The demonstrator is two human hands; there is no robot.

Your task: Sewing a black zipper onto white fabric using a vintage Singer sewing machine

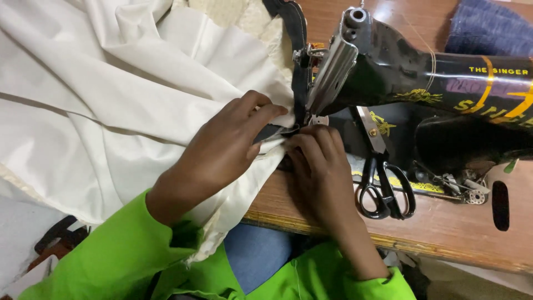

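Cream cloth (111, 100), rumpled, edge pinched beneath the sewing machine (400, 72) needle

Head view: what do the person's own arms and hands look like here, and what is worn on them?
Both arms wear long, bright lime-green sleeves that end at the wrists. The left hand and right hand are bare: no gloves, and no rings, watch or bracelet show. The fabric of the sleeves looks smooth and plain, without visible pattern or markings.

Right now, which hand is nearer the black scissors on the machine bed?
Right. The right hand presses the cream fabric just beside the scissors, almost touching the handles. The left hand lies further off, on the fabric, beyond the right hand.
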